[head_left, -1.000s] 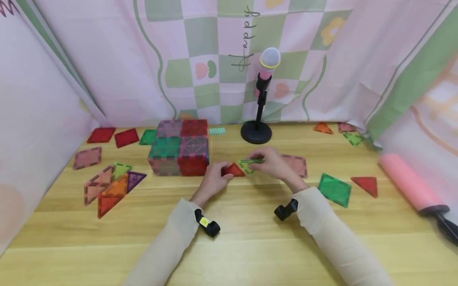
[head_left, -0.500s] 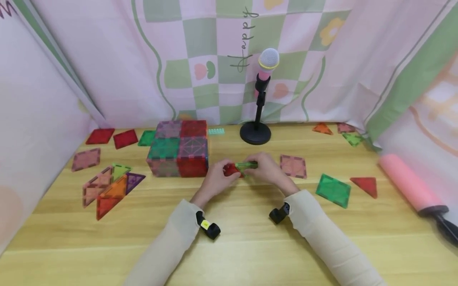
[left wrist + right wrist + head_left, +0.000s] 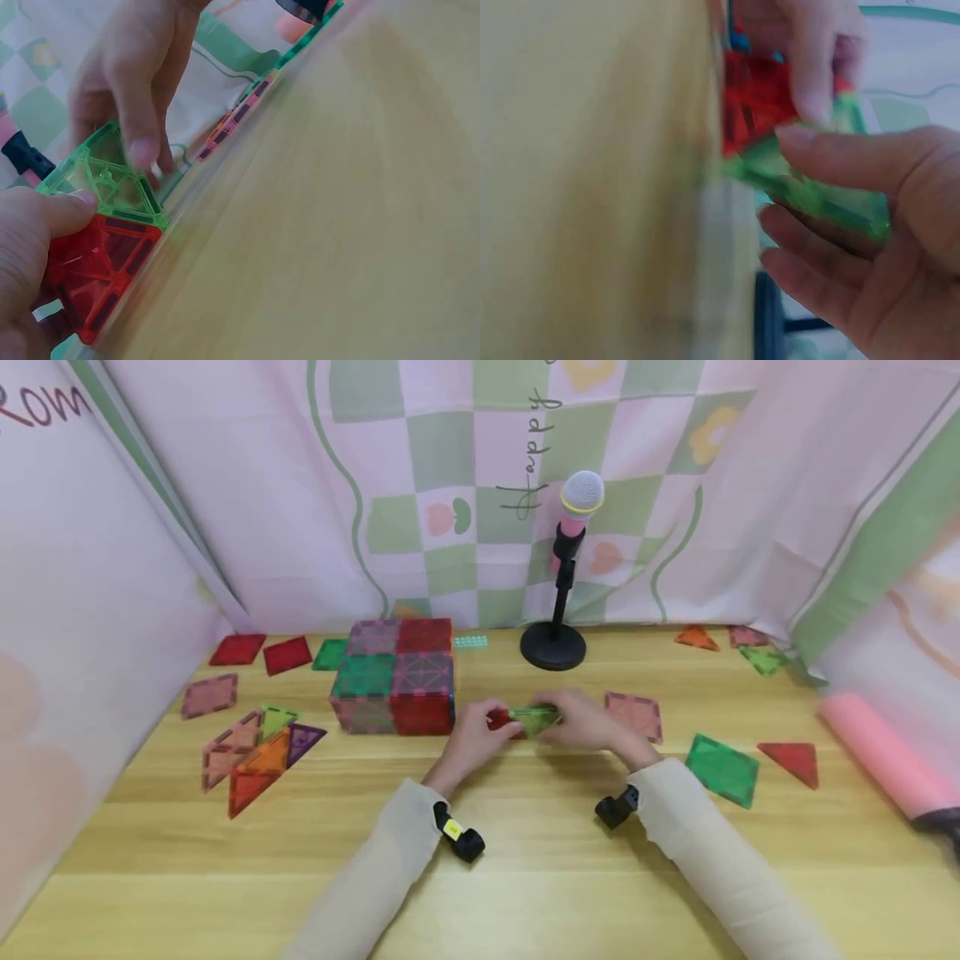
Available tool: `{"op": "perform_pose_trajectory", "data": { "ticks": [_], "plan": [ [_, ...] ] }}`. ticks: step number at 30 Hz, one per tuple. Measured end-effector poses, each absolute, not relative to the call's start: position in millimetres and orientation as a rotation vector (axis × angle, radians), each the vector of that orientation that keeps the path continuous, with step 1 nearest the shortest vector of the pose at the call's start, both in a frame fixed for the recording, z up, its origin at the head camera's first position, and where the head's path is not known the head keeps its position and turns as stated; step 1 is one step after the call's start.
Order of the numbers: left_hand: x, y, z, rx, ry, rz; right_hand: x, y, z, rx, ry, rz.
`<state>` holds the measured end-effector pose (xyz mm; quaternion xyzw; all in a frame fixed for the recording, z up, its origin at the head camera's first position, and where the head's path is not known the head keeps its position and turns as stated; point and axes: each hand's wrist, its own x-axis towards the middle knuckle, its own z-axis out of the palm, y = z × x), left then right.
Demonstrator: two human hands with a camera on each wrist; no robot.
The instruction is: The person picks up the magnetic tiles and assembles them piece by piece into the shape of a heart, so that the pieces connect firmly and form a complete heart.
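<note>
In the head view, my left hand (image 3: 477, 737) holds a translucent red triangular magnetic tile (image 3: 97, 262) just right of the tile box. Its thumb lies over the seam with a light green triangular magnetic tile (image 3: 112, 187). The two tiles meet edge to edge, standing up close to the table in the left wrist view. My right hand (image 3: 583, 720) pinches the green tile, thumb in front and fingers behind, as the blurred right wrist view shows. Beside my left hand stands the box of coloured square tiles (image 3: 393, 672), pink, red, purple and green.
Loose tiles lie at left, including an orange triangle (image 3: 262, 760). A pink square tile (image 3: 633, 717), a green square tile (image 3: 722, 770) and a red triangle tile (image 3: 793, 762) lie at right. A microphone stand (image 3: 553, 645) is behind; a pink roller (image 3: 888, 756) is far right.
My right hand has brought the green tile left against the red one. My left thumb has come onto the join. The head view has shifted slightly.
</note>
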<state>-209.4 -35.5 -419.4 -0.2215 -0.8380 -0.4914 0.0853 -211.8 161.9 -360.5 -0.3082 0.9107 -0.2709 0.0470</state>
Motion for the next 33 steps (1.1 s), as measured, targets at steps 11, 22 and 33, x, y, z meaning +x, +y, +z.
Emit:
{"op": "perform_pose_trajectory", "data": {
  "ticks": [11,22,33],
  "plan": [
    [-207,-35,-418,-0.613,-2.502,-1.464,-208,267,-322,-0.733,2.86,-0.693],
    [-206,-37,-416,-0.559,-2.482,-1.536,-182,389,-337,-0.484,2.938,-0.423],
    [-208,-35,-419,-0.557,-2.486,-1.548,-161,435,-366,-0.512,2.94,-0.218]
  ]
}}
